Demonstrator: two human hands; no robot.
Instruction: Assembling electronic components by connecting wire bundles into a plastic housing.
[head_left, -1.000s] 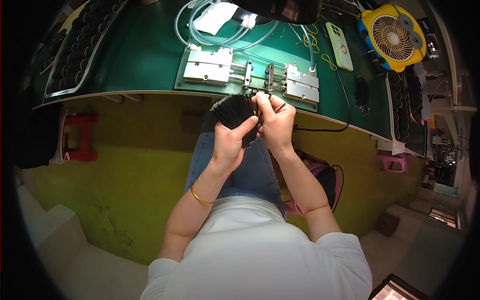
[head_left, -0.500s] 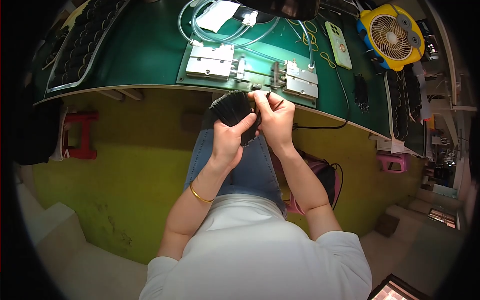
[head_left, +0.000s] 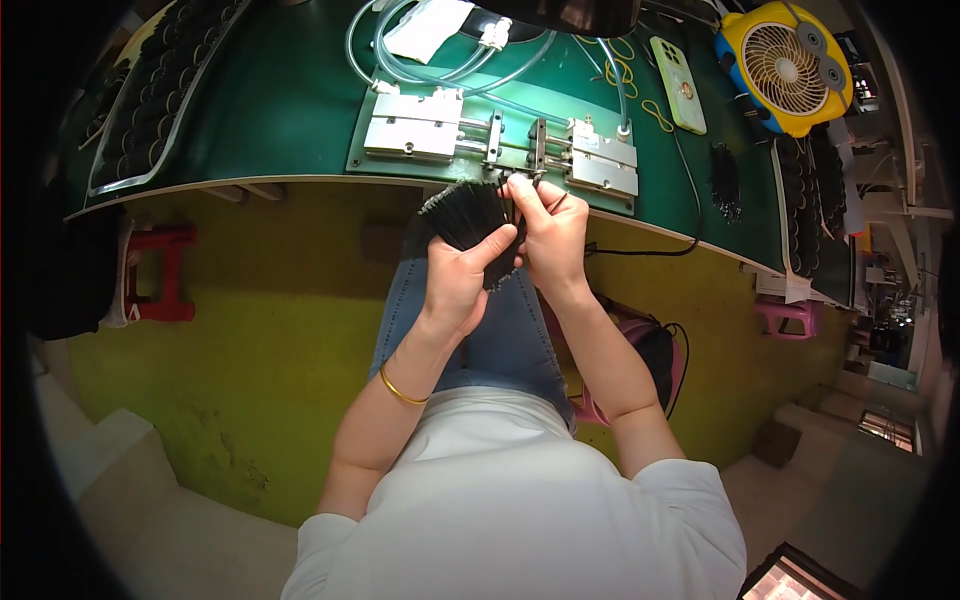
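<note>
A fanned bundle of short black wires with pale tips is gripped in my left hand, thumb across its front. My right hand is closed in a pinch beside the bundle's right side. Between its thumb and fingers sits a thin black wire; a dark strand pokes out past the fingers. Just beyond my fingertips, at the table edge, stands a fixture with a left air cylinder, a right air cylinder and two facing metal jaws, the left jaw and right jaw, with a gap between them.
Clear air hoses loop behind the fixture near a white cloth. A dark lamp head overhangs the back. To the right lie a phone, a yellow fan and a black wire bunch. A tray of black bundles sits left.
The two fixture jaws have moved toward each other, narrowing the gap. My right fingertips have shifted very slightly; my left hand still holds the wire bundle in the same place.
</note>
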